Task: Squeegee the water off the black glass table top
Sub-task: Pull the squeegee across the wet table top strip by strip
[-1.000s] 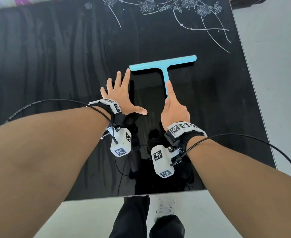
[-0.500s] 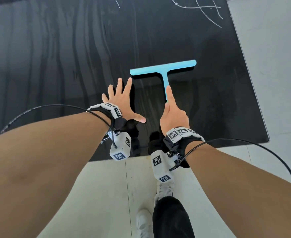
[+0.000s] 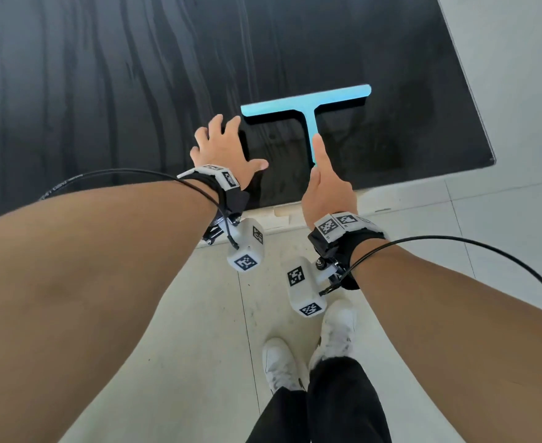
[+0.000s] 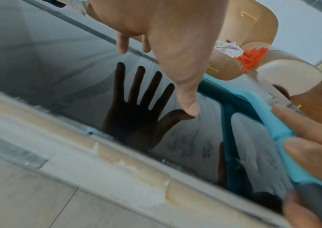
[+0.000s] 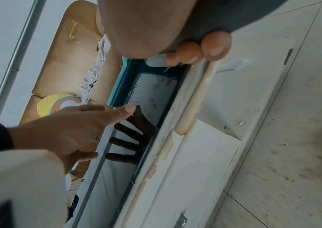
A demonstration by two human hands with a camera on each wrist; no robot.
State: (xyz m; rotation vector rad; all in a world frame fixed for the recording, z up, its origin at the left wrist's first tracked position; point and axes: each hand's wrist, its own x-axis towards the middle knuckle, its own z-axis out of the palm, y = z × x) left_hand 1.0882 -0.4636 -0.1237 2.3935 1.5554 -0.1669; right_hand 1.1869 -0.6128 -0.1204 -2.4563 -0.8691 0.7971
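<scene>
Lying flat on the black glass tabletop (image 3: pixel 103 91), the blue squeegee (image 3: pixel 308 102) sat ahead of both hands, near the right front part of the glass. Its blade ran crosswise, left to right, while the handle pointed straight back toward the person and the near edge. The right hand (image 3: pixel 327 190) was clamped on that handle: in the right wrist view three fingers (image 5: pixel 191 52) curled under the grey grip, and from the head view the index finger lay stretched along the blue stem. The left hand (image 3: pixel 221 148) was spread wide, fingers apart and straight, just left of the blade's left end; its thumb tip met its own dark reflection, so it seemed to touch the glass, though how firmly the palm pressed I could not tell. It held nothing.

Streaks of water covered the glass to the left and beyond the blade, so much of the surface looked unwiped. With the handle aimed at the body, the coming stroke would most likely be a straight pull toward the near edge, the right hand doing the work. The blade's left end stood close to the left fingers, which might need to clear away.
</scene>
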